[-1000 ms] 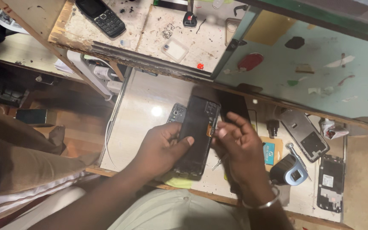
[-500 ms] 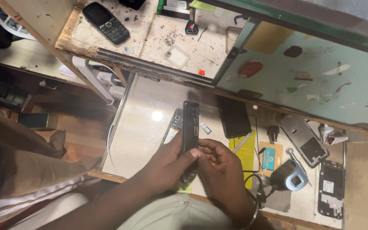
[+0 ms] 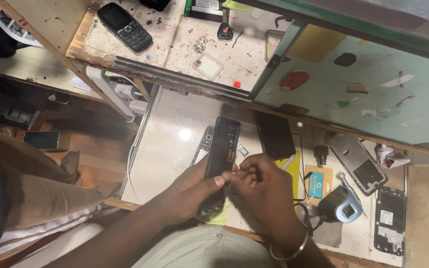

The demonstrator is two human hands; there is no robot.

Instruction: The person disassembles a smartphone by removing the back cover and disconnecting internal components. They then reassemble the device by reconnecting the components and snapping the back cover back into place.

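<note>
My left hand grips a black opened smartphone body, held edge-on and upright over the white worktop. My right hand is pinched against the phone's right side near its middle, fingertips meeting my left thumb; what the fingers pinch is too small to tell. A metal bangle sits on my right wrist. Behind the phone lies a grey phone frame. A black phone screen lies flat just right of it.
On the upper shelf lie a black keypad phone and a clear case. To the right lie a grey phone back panel, an opened phone, a blue-grey tool and an orange card. A wooden bench is left.
The phone turned from lying face-up to edge-on a second ago, and since has been lifted slightly. My right hand shifted from the phone's lower side up to its middle edge.
</note>
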